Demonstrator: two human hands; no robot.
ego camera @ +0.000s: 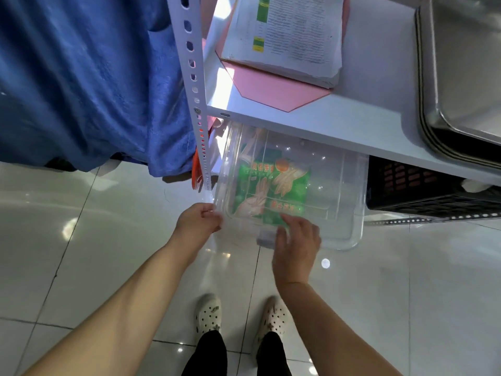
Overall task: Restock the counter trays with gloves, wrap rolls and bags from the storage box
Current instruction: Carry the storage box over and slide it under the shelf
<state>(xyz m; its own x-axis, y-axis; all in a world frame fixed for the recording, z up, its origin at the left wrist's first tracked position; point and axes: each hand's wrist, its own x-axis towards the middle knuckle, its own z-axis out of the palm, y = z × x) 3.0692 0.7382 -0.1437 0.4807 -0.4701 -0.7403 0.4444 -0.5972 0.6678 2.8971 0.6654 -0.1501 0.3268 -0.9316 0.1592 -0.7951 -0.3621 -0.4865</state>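
Fingers of the L hand are curled round the near-left corner of the clear box, thumb on top: a firm pinch on the rim, prob. to steer or steady it. R hand lies on the lid at the front edge, its fingers loosely bent and spread and gripping nothing. The thumb is down by the front latch. Can't tell if it is already working the latch.

The box sits on the floor, its far half tucked under the white shelf and its near half out towards the feet. It lies just beside the shelf post, w/ a black crate on its other side. That explains the 2-hand hold: one hand guides the corner past the post while the other keeps the front level.

Through the lid a green glove pack shows, lying flat, left of centre. No wrap rolls or bags made out; the rest looks bare, though glare hides some.

Up on the shelf are stacked steel trays at right and papers on a pink folder. Whether those trays are the ones to fill, can't say.

Judgement: early stage. The lid seems on and nothing is out yet. Next step is likely to free the latch and lift the lid, w/ the box clear of the shelf first so the lid doesn't catch.
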